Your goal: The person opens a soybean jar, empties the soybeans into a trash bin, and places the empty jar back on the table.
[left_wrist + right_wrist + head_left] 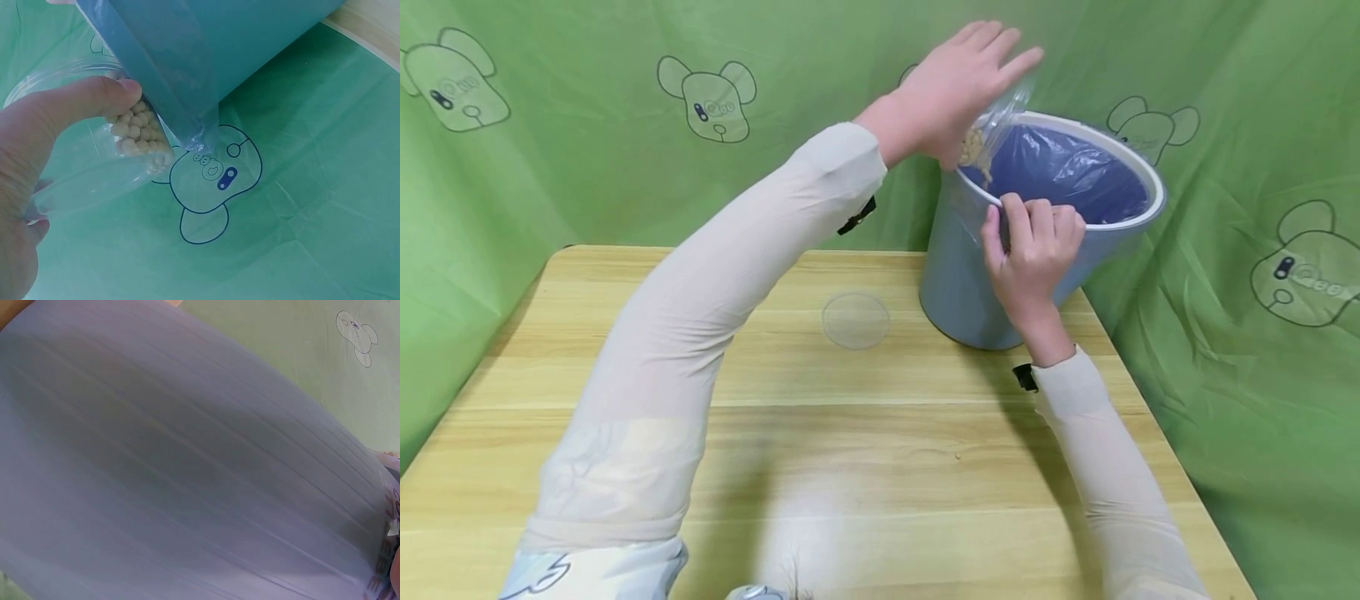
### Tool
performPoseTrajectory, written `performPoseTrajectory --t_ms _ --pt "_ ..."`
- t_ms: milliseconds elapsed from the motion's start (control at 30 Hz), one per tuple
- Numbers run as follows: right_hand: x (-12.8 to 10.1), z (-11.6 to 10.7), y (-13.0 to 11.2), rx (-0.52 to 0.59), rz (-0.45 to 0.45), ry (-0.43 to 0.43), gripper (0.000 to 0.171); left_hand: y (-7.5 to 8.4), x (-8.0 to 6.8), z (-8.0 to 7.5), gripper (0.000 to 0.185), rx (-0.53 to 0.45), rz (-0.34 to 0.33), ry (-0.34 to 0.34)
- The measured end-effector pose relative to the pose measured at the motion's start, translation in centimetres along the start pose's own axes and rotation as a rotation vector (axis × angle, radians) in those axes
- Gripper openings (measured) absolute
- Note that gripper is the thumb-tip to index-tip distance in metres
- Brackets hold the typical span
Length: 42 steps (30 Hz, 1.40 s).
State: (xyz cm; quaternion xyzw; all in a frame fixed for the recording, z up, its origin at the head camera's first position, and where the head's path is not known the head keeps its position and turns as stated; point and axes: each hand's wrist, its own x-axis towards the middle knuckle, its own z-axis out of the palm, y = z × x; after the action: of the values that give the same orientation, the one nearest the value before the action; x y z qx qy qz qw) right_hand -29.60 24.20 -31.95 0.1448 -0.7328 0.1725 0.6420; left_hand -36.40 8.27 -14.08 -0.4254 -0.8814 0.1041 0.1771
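1. Nearest the person, a light wooden table (865,467) fills the lower part of the head view, with both pale-sleeved forearms reaching over it.
2. A clear round lid (855,320) lies flat on the table, left of the bin and apart from both hands.
3. The right hand (1032,250) grips the near rim of the blue waste bin (958,283), thumb and curled fingers pinching the rim together with the plastic liner folded over it.
4. The bin stands at the far right part of the table and leans toward the person; its white rim ring and the blue liner bag (1060,171) inside are open to view. The right wrist view shows only the bin's wall, close and blurred.
5. The left hand (951,87) is raised above the bin's left rim and holds a clear plastic jar (81,156), tipped mouth-down over the opening; the thumb presses along the jar's side, and the fingers lie stretched over it.
6. Small pale round beans (140,134) are bunched at the jar's mouth, just against the bin's edge.
7. Farthest, a green cloth backdrop (587,125) printed with cartoon bear heads hangs behind and to both sides.
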Motion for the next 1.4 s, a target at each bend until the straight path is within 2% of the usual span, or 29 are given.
performPoseTrajectory --t_ms 500,967,1267,1400 --pt "-0.3 0.1 0.4 -0.004 -0.013 0.016 0.021 0.7 -0.2 0.6 0.128 0.059 0.057 0.027" --pt "-0.1 0.0 0.6 -0.006 -0.016 0.022 0.020 1.3 -0.3 0.6 0.122 0.109 0.109 0.084" --pt "-0.2 -0.3 0.7 -0.020 -0.009 0.016 0.022 2.0 -0.3 0.6 0.109 0.114 0.157 0.121" --pt "-0.1 -0.4 0.7 -0.024 -0.010 0.011 0.022 2.2 -0.3 0.4 0.106 0.150 0.170 0.116"
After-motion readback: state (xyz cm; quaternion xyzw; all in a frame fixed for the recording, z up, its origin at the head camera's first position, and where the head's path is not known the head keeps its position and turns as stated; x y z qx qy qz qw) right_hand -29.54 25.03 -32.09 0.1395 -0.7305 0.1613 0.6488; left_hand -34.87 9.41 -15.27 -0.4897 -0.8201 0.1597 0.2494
